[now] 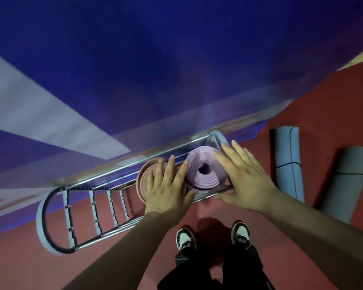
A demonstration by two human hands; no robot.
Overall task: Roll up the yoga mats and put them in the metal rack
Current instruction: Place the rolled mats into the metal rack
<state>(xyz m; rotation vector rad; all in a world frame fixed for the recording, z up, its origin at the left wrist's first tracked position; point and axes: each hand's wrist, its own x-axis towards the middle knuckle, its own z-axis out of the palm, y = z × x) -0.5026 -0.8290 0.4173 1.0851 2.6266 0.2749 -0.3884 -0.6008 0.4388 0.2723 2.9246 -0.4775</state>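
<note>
A long metal rack (86,208) stands on the red floor against the blue wall. Two rolled mats stand upright in its right end: a lilac mat (203,174) and, left of it, a pinkish-brown mat (143,181). My left hand (168,191) lies flat with straight fingers over the top of the pinkish-brown mat. My right hand (245,178) is spread open over the right side of the lilac mat and the rack's end. Neither hand grips anything.
Two more rolled mats lie on the floor to the right of the rack: a blue-grey one (289,164) and a grey one (346,185). My feet (214,237) stand just in front of the rack. The rack's left compartments hold nothing.
</note>
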